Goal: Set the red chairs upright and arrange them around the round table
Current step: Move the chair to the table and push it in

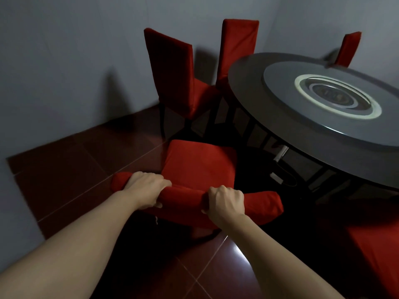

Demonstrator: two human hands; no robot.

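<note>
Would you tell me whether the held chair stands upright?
Upright: the chair's seat faces up, and both hands grip its backrest top.

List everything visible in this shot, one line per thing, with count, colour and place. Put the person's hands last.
Red fabric-covered chair being held: one, red, in the foreground beside the table, upright, seat facing the table.
Red fabric-covered chairs at the table: three, red; two upright at the far left of the table, one behind it with only the backrest showing.
Red fabric surface: one, red, lower right edge, cut off; cannot tell what it is.
Round dark table: one, dark grey top with a raised round centre plate, right of middle.
Tiled floor: dark red, glossy.
Walls: grey, meeting in a corner behind the chairs.
Left hand: grips the top of the held chair's backrest.
Right hand: grips the same backrest top, further right.
</note>
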